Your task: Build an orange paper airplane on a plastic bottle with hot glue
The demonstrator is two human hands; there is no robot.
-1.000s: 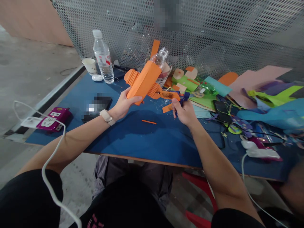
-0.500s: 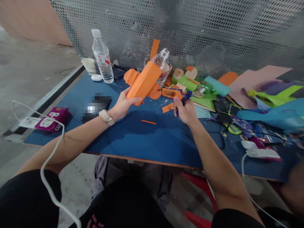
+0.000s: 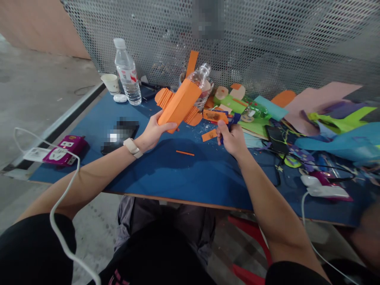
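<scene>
My left hand is closed round the lower end of a clear plastic bottle wrapped in orange paper. The bottle is tilted, its bare neck pointing up and right. Pleated orange paper pieces stick out from both sides like wings. In my right hand is a dark blue glue gun, gripped by its handle, fingers wrapped round it. An orange piece with a dark smudge is at the gun's front, close to the right-hand pleated wing. Below it lies a smaller orange scrap, and a thin orange strip is nearer me.
On the blue table, a water bottle, paper cup and phone stand or lie left. A purple power adapter trails a white cable. Coloured paper heaps up right. A perforated metal panel rises behind.
Both hands keep nearly the same place and hold. The glue gun's tip, seen left of the smudged orange piece before, no longer shows clearly. The view has shifted slightly.
</scene>
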